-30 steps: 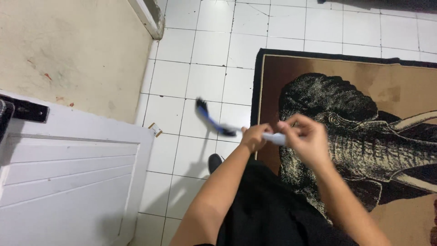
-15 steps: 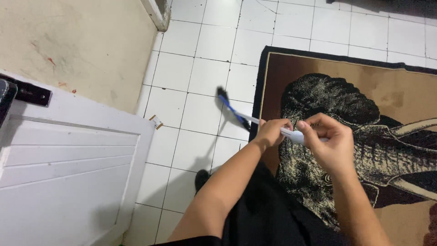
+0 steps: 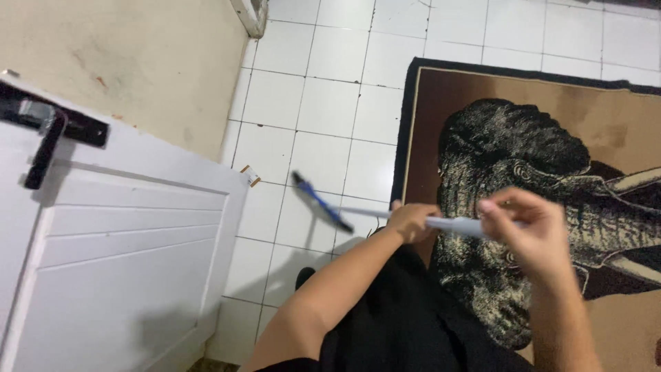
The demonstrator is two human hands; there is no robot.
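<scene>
- Floor: glossy white square ceramic tiles [image 3: 323, 103] with dark grout lines, running from the near left to the far right of the room.
- Right side: brown woven rug with a black border and a dark elephant picture [image 3: 551, 138], laid flat on the tiles; its left edge runs just beside the hands.
- Left side: white panelled door [image 3: 117, 262] with a black lever handle [image 3: 43, 134] on its upper left part; the door stands near, over the tiles.
- Far left: beige plastered wall [image 3: 124, 62] with a few reddish marks; a white frame corner [image 3: 251, 14] sits at the far top.
- Small tan scrap [image 3: 249, 175] lies on a tile just beside the door's corner.
- No container shows in view.
- Left hand [image 3: 411, 222] is clenched around the slim white handle of a long tool with a blue-black head [image 3: 322, 202], gripping partway along it.
- Right hand [image 3: 533, 231] pinches the handle's right end with fingers and thumb.
- The tool is held roughly level above the floor, its blurred head out to the left over the white tiles, apart from the rug.
- Person's black garment [image 3: 406, 324] fills the near centre, below both forearms.
</scene>
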